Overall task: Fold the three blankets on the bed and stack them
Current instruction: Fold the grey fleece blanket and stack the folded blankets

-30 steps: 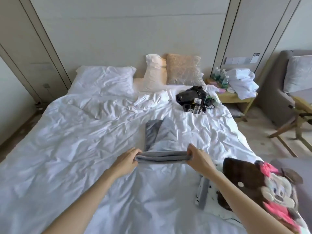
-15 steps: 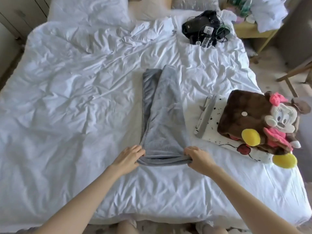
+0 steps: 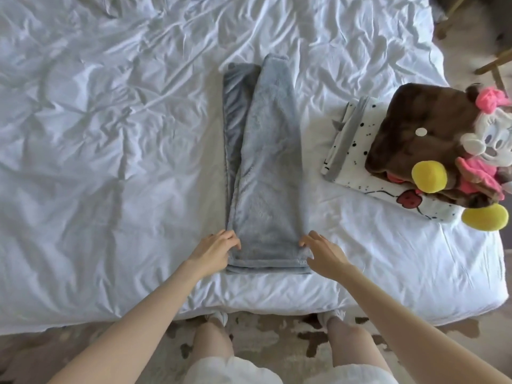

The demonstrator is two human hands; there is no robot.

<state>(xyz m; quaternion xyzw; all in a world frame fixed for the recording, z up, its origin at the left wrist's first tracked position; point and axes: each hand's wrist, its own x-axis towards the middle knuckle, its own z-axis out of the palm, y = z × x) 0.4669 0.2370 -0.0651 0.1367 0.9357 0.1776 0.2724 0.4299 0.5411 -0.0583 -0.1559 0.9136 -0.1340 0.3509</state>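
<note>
A grey-blue fleece blanket [image 3: 266, 167], folded into a long narrow strip, lies flat on the white bed sheet [image 3: 110, 162], running away from me. My left hand [image 3: 214, 250] sits at its near left corner with curled fingers over the edge, pinching it. At the near right corner my right hand [image 3: 324, 253] has its fingers spread and relaxed, the fingertips just touching the blanket's edge. To the right, a folded brown cartoon-mouse blanket [image 3: 426, 139] lies on top of a folded white spotted blanket [image 3: 357, 151].
The bed's near edge [image 3: 277, 303] is right in front of my legs. A patterned rug [image 3: 277, 342] covers the floor below. Wooden chair legs [image 3: 496, 65] stand beyond the bed's right side. The sheet's left half is wrinkled.
The blanket's near end, held up in both hands a second ago, now lies flat near the bed's front edge. My right hand has let go and spread its fingers. The view has tilted downward.
</note>
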